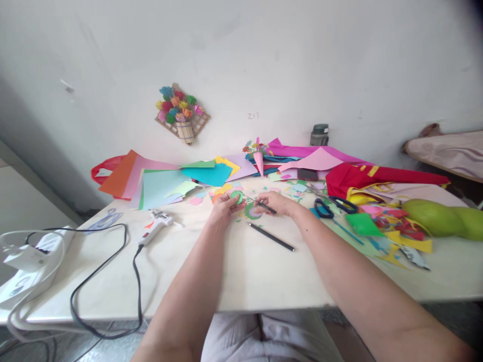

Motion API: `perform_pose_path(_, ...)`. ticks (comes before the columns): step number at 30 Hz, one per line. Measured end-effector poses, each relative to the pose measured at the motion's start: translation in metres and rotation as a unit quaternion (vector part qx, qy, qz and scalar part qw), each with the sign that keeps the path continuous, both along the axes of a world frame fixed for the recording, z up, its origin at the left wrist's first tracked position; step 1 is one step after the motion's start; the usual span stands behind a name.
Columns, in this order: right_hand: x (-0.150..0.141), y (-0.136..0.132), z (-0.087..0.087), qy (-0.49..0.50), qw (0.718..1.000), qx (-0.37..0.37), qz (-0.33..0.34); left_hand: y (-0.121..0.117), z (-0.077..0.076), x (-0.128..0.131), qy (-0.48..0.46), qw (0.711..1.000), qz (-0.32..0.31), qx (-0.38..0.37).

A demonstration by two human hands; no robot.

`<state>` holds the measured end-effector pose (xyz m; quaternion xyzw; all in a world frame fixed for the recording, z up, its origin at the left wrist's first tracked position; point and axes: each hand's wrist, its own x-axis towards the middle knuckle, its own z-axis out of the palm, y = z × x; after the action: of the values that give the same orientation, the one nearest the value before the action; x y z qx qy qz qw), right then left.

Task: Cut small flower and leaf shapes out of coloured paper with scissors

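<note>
1. On the left, I see a white glue gun [155, 229] on the table [264, 284].
2. Mid-table, my left hand [227, 205] pinches a green paper circle [237, 196].
3. Just right, my right hand [277, 202] pinches a thin dark tool [267, 207], tip by the circle.
4. Nearer lies a black pen [271, 237].
5. Farther right lie scissors [334, 199].

A pale cream, smooth-topped desk [260, 284] is covered along its far side by large, flat sheets of coloured paper [162, 183]. Near its middle, small multicoloured paper scraps [196, 200] are scattered, and a slim, straight black pen [271, 237] is laid diagonally. At the left, a white plastic glue gun [153, 230] with a black cord is seen; at the right, rounded green fruits [428, 217] are set down.
</note>
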<state>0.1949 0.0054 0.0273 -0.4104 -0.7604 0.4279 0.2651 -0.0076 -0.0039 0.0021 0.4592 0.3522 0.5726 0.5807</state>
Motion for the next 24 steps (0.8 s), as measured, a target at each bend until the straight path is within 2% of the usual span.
perform_pose_path(8, -0.004, -0.007, 0.007, 0.039, 0.998, -0.045, -0.013, -0.001, 0.000, 0.001, -0.022, 1.000, 0.000, -0.011)
perform_pose_path(16, -0.003, 0.002, -0.004, 0.056, 0.997, -0.045, 0.020, -0.001, 0.000, 0.002, -0.040, 0.999, -0.004, -0.024)
perform_pose_path(24, -0.001, 0.005, -0.007, 0.056, 0.997, -0.056, 0.020, -0.003, 0.003, 0.002, -0.037, 0.999, -0.007, -0.019)
